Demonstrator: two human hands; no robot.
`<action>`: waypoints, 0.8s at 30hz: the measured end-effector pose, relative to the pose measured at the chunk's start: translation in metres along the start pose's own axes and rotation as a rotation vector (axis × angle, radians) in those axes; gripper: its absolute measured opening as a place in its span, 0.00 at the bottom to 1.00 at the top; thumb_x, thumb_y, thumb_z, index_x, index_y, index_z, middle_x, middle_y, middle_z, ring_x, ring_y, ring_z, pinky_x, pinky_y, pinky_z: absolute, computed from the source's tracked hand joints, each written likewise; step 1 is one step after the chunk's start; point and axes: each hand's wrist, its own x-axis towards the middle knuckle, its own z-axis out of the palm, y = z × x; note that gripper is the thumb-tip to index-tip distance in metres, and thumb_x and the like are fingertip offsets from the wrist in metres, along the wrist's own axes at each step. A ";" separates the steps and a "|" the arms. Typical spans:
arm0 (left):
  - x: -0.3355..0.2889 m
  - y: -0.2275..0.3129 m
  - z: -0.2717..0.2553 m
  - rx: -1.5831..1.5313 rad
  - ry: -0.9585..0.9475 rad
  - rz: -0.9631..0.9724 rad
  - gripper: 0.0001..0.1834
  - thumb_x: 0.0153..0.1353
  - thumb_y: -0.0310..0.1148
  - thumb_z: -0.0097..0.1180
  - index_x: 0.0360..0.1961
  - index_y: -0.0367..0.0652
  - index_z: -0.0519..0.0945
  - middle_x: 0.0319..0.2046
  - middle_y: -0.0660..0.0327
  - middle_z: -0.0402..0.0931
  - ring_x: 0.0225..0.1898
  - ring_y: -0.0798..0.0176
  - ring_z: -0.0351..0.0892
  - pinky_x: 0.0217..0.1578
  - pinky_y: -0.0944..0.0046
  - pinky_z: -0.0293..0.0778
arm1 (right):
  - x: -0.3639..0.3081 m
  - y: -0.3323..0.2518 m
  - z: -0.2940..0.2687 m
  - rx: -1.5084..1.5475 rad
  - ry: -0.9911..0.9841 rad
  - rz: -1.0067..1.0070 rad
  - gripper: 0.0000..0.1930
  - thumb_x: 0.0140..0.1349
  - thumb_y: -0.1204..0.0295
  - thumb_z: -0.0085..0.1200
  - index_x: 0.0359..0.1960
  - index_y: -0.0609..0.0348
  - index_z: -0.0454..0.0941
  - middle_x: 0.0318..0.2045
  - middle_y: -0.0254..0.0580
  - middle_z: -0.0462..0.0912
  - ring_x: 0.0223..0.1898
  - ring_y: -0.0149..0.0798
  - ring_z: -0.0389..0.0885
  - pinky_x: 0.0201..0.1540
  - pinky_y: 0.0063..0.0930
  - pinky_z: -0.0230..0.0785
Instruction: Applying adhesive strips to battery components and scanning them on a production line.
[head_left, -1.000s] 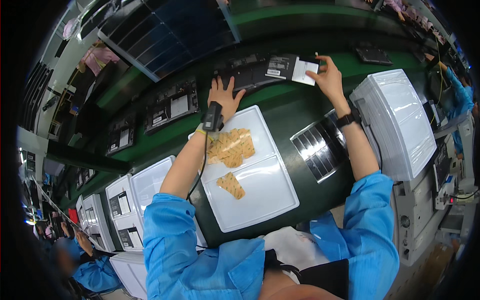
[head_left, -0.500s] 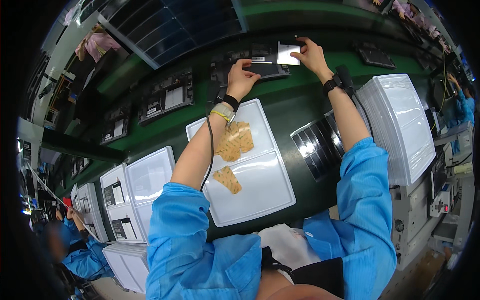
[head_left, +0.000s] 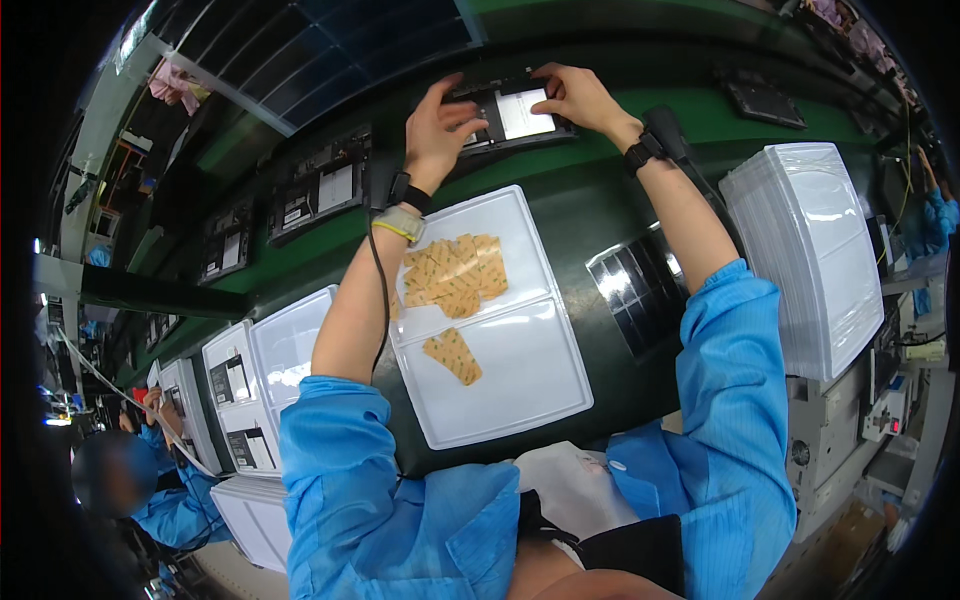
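Observation:
A flat black-and-white battery pack [head_left: 526, 114] lies over an opened black device chassis [head_left: 505, 146] at the far side of the bench. My right hand [head_left: 585, 98] pinches the pack's right end between thumb and fingers. At the chassis's left end, my left hand [head_left: 437, 130] has its thumb and fingers apart, some smeared by motion, and I see nothing in it. Nearer to me is a white tray [head_left: 510, 400] bearing several tan, patterned adhesive-backing sheets [head_left: 455, 275]. Each of my wrists wears a black band, and the left one also has a yellow-edged strap.
More chassis stand on the green line, one at left [head_left: 318, 188] and one at far right [head_left: 762, 103]. A wrapped stack of white trays [head_left: 800, 255] is on the right. Trays with packs [head_left: 240, 385] are at left, near another person [head_left: 175, 515]. A cable hangs along my left forearm.
My right hand has moved left with the pack, bringing it over the chassis. My left hand has shifted left and upward, uncovering more tan sheets.

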 end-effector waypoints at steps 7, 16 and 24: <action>0.011 -0.034 -0.029 0.721 -0.211 0.167 0.66 0.32 0.63 0.82 0.70 0.38 0.67 0.68 0.44 0.68 0.72 0.40 0.63 0.71 0.49 0.63 | 0.012 0.002 0.013 -0.018 -0.117 -0.059 0.30 0.53 0.64 0.76 0.56 0.61 0.81 0.33 0.45 0.86 0.35 0.42 0.85 0.43 0.33 0.78; 0.022 -0.033 -0.036 0.815 -0.318 0.161 0.62 0.33 0.62 0.81 0.69 0.44 0.71 0.66 0.45 0.69 0.69 0.38 0.64 0.70 0.46 0.64 | 0.001 0.004 0.017 -0.234 -0.124 -0.354 0.47 0.45 0.48 0.78 0.64 0.62 0.74 0.60 0.56 0.76 0.63 0.54 0.75 0.66 0.43 0.69; 0.024 -0.012 -0.042 0.940 -0.447 0.105 0.61 0.34 0.63 0.79 0.69 0.42 0.72 0.68 0.44 0.67 0.72 0.41 0.61 0.72 0.47 0.60 | 0.000 -0.014 0.015 -0.328 -0.242 -0.239 0.55 0.41 0.41 0.78 0.68 0.59 0.68 0.71 0.60 0.63 0.73 0.64 0.58 0.75 0.54 0.53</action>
